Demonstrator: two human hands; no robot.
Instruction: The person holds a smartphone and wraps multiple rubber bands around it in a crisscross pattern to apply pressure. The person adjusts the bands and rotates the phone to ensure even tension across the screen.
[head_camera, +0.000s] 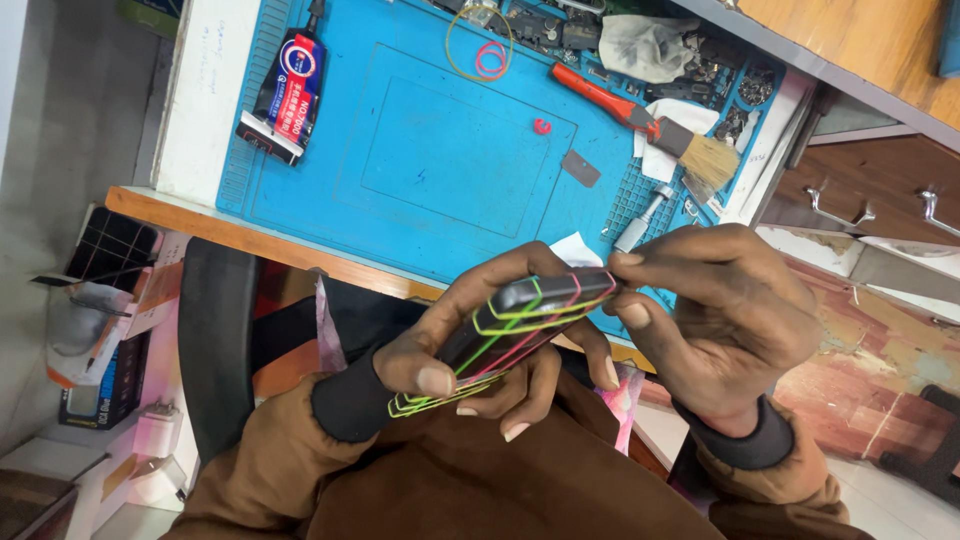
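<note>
Your bench (200, 120) fills the upper part of the view, white at its edge with a wooden lip along the near side, and most of its top is covered by a big blue work mat (420, 150). Nearer to you, both of your hands are raised just off the bench's near edge, above your lap.

Your left hand (480, 350) cradles a dark phone (520, 315) from below, fingers curled under it and the thumb pressed against its near long edge. The phone is tilted, its far end higher, and it is strapped with several rubber bands (500, 325), yellow-green and pink, crossing its face and edges. Your right hand (730, 320) meets the phone at its far end, thumb and forefinger pinching the corner where the bands gather.

On the mat, a brush (640, 120) with a red handle and pale bristles lies slanted near the far right. A black tube of glue (285, 90) with a red and blue label lies at the far left of the mat. Crumpled white cloths (650, 45) sit among small parts in the mat's tray compartments. Loose rubber bands (482, 45), one yellow and one pink, lie near the top centre. A small red ring (542, 126) rests alone in the mat's middle.
</note>
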